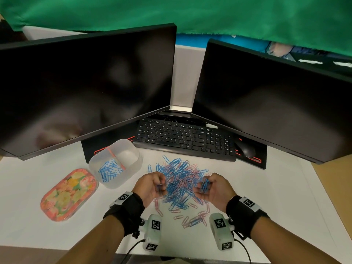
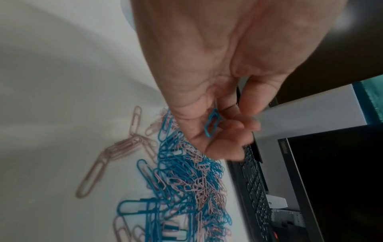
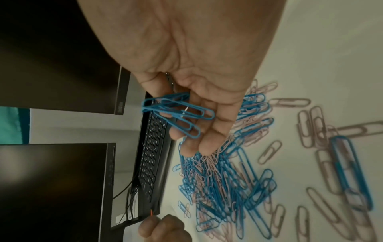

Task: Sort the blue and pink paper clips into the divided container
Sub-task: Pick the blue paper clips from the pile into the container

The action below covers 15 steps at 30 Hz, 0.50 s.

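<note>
A mixed heap of blue and pink paper clips (image 1: 182,180) lies on the white desk between my hands. My left hand (image 1: 152,185) hovers at the heap's left edge, fingers curled round one blue clip (image 2: 211,124). At the heap's right edge my right hand (image 1: 211,187) holds a small bunch of blue clips (image 3: 178,113) in curled fingers. The translucent divided container (image 1: 116,164) stands to the left; its near compartment holds several blue clips (image 1: 108,170), and the far compartment beyond the pink divider looks empty.
A floral lid (image 1: 68,195) lies left of the container. A black keyboard (image 1: 186,140) and mouse (image 1: 245,149) sit behind the heap, under two dark monitors (image 1: 85,88). Loose pink clips (image 1: 190,218) are scattered toward the desk's front edge.
</note>
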{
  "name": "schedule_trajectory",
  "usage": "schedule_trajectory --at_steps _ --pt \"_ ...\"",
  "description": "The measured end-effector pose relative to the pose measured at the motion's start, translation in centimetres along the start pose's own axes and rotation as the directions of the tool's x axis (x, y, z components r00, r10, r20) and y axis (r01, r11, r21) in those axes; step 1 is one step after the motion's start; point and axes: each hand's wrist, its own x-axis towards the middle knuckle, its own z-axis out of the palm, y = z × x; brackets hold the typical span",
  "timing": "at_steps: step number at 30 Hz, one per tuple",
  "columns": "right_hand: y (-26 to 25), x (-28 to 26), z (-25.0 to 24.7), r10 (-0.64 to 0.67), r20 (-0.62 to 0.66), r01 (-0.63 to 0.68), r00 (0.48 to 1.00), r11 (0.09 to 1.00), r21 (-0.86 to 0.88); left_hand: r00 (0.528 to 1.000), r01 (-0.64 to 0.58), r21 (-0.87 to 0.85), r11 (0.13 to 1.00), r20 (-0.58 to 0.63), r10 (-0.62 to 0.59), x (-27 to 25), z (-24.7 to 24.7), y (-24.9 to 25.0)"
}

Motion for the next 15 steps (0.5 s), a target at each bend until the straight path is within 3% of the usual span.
schedule_trajectory --at_steps 2,4,5,7,8,11,15 --pt "-0.1 0.0 0.0 0.016 0.022 -0.016 1.0 1.0 -0.004 1.0 0.001 0.088 0.996 -0.002 -0.001 0.0 0.2 0.1" --pt "-0.2 0.1 0.1 0.025 0.037 -0.023 0.999 0.999 -0.04 0.999 -0.054 0.39 0.919 0.02 0.051 0.3 0.3 -0.1" --pt "-0.3 0.2 0.2 0.023 0.037 -0.02 0.999 0.997 -0.069 0.995 -0.095 0.605 0.79 0.045 0.086 0.4 0.3 -0.4" --pt "-0.2 0.4 0.2 0.009 0.023 -0.005 1.0 0.992 -0.13 0.981 -0.172 0.891 0.42 0.117 0.153 0.7 0.3 -1.4" --pt "-0.2 0.5 0.1 0.001 0.011 0.001 1.0 0.988 -0.157 0.978 -0.18 0.939 0.293 0.138 0.159 0.7 0.3 -2.0" --pt "0.0 0.4 0.1 -0.022 -0.025 0.016 0.999 0.975 -0.22 0.976 -0.164 0.984 0.067 0.152 0.153 0.8 0.3 -3.6" --pt "0.0 0.2 -0.1 -0.027 -0.019 0.021 0.999 0.973 -0.232 0.971 -0.156 0.983 -0.095 0.17 0.167 1.0 0.7 -4.5"
